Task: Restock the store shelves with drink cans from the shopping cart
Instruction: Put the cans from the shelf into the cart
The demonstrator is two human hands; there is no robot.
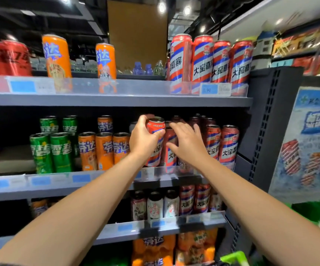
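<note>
Fingers of the left hand curl round a striped can on the middle shelf, right hand spread at its three o'clock; shelving seems underway, so seat it flush next.

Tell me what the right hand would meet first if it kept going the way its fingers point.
Probably the striped can just beyond the right hand, beside the can the left hand grips; depth is unclear.

We see the striped can half hidden behind the left hand; price labels below it are blurred.
</note>
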